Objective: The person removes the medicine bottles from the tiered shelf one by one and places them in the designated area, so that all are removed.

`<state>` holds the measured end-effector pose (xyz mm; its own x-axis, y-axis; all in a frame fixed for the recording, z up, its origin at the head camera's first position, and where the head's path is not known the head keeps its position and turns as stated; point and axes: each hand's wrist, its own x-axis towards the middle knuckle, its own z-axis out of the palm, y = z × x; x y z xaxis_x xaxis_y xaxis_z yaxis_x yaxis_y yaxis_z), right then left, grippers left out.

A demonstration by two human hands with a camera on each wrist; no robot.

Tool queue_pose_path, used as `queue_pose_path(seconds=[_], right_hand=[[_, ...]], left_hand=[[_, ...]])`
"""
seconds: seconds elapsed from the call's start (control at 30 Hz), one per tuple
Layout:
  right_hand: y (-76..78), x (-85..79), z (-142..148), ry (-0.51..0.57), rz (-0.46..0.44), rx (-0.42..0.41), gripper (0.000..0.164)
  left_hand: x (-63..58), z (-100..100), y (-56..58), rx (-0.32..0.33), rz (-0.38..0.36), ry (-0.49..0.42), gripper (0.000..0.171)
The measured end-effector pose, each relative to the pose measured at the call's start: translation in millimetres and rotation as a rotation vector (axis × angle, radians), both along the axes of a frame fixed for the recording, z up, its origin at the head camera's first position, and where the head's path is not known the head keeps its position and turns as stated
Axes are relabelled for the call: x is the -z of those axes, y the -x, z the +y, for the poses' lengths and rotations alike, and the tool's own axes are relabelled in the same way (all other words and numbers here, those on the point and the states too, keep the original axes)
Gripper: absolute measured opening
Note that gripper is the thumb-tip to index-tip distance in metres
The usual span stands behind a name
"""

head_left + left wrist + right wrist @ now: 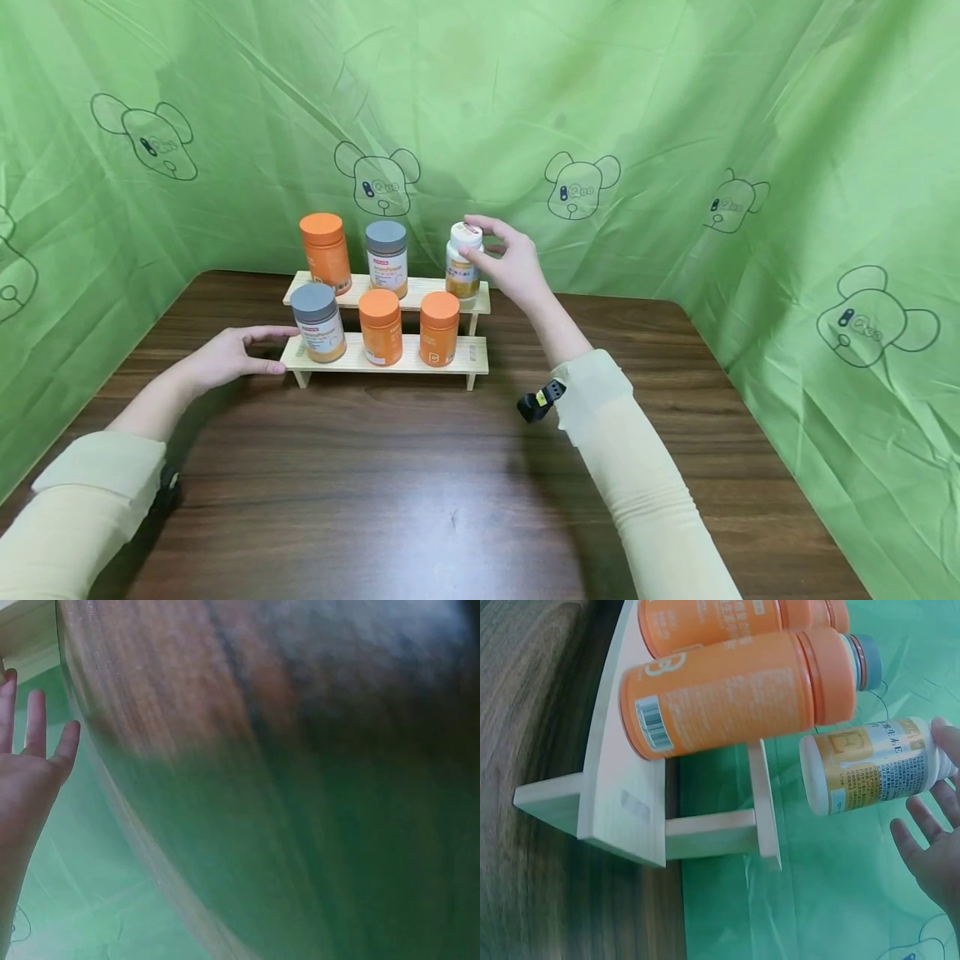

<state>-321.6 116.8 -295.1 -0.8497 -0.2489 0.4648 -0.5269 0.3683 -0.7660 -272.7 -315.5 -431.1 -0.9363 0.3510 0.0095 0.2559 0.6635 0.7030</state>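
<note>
My right hand (517,262) holds a white bottle (462,265) with a yellow label near its cap, at the right end of the upper wooden shelf (427,293). In the right wrist view a gap shows between the base of this supplement bottle (874,766) and the shelf. My left hand (225,357) is at the left end of the lower shelf (472,354), fingers extended, fingertips right at its edge. Beside them stands a grey-lidded jar (320,325). In the left wrist view the left hand (26,776) has its fingers straight and spread.
Two orange jars (381,327) share the lower shelf with the grey-lidded one. On the upper shelf stand an orange jar (326,254) and another grey-lidded jar (387,260). The two-tier rack is on a dark wooden table (420,467), with a green curtain (480,100) around it.
</note>
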Motion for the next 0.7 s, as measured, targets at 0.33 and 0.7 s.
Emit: queue_pose_path(seconds=[0.33, 0.7], right_hand=[[0.1, 0.1, 21.8, 0.030, -0.008, 0.020, 0.045], [7.5, 5.4, 51.5, 0.097, -0.068, 0.046, 0.047]], left_hand=[[1.3, -0.3, -1.1, -0.005, -0.007, 0.021, 0.066], [-2.3, 1.2, -2.2, -0.008, 0.021, 0.045, 0.065]])
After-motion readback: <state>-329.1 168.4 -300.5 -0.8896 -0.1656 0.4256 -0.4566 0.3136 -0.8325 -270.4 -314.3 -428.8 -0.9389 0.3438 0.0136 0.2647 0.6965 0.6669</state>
